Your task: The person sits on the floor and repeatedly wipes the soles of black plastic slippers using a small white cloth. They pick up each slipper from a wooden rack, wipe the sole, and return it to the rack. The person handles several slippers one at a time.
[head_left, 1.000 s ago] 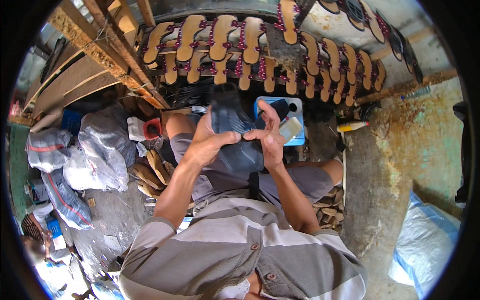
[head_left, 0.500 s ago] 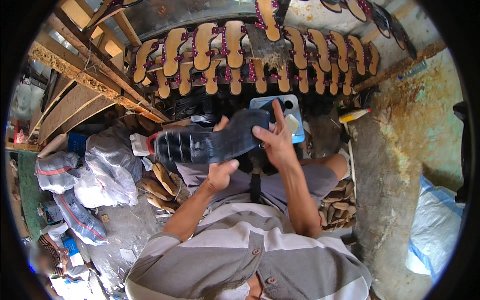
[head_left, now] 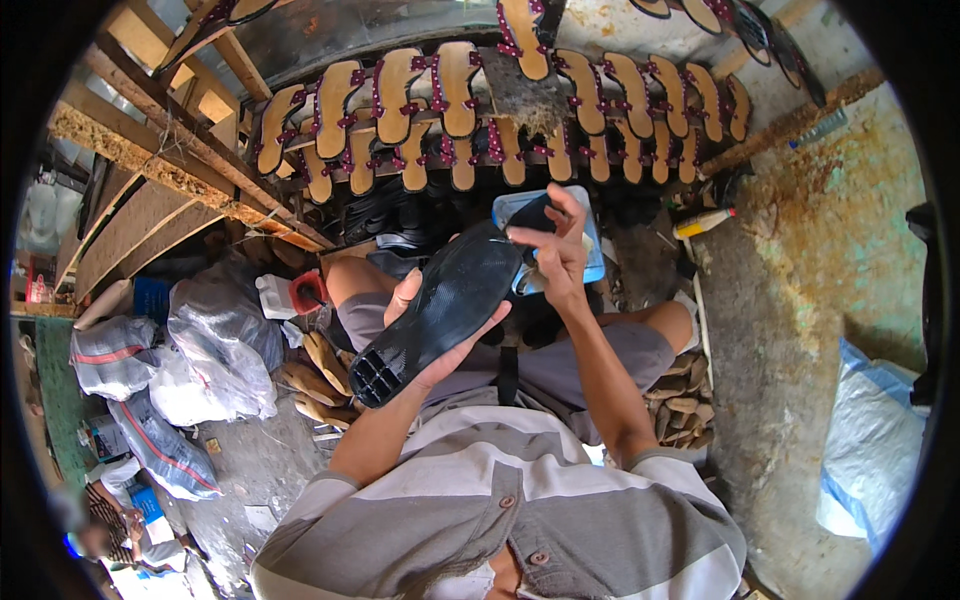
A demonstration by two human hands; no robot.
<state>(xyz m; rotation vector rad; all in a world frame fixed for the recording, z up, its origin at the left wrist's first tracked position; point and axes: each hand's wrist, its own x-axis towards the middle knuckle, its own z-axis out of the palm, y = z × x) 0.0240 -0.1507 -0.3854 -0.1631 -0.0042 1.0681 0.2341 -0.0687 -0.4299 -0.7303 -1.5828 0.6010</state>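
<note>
My left hand (head_left: 455,357) is wrapped round the middle of a black shoe sole (head_left: 452,300), thumb on one edge and fingers along the other. The sole's underside faces up, with its block-patterned heel at the lower left and its rounded toe at the upper right. At the toe, my right hand (head_left: 562,262) has its fingers spread, one fingertip right at the sole's edge. A small dark flat piece (head_left: 533,214) shows beside those fingers; whether they grip it is unclear. Behind them stands a light blue plastic tub (head_left: 594,225), partly hidden.
Rows of tan sandals (head_left: 398,95) with dotted maroon straps hang ahead. A white container with a red opening (head_left: 285,297) and filled plastic bags (head_left: 225,320) stand left. Wooden shoe lasts (head_left: 325,365) lie near my legs. A yellow bottle (head_left: 700,224) lies right; another person (head_left: 110,520) sits far left.
The sole has turned from lying sideways to slanting, its underside now up and its heel end nearer me. My left hand has shifted round it; my right thumb no longer presses on its face.
</note>
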